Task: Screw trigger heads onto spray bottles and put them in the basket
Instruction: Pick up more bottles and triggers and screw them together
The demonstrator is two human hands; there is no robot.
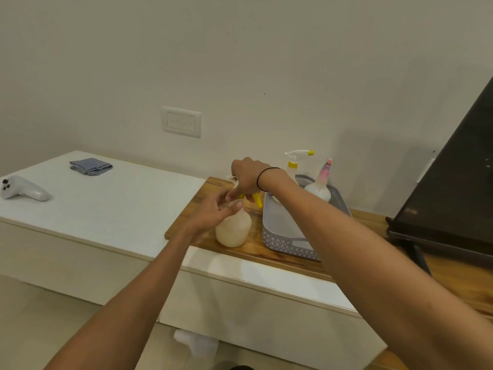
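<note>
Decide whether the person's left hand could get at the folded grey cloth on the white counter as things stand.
Probably yes. The folded grey cloth lies in the open on the white counter, nothing around it. But the left hand is busy at the neck of the cream spray bottle and would first have to let go.

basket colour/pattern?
Grey basket, cut-out lattice pattern on its walls; head view.

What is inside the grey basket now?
In the grey basket two spray bottles stand at the far end: one with a yellow trigger head, one with a pink head. The right forearm covers part of the inside, so what lies there cannot be seen.
</note>
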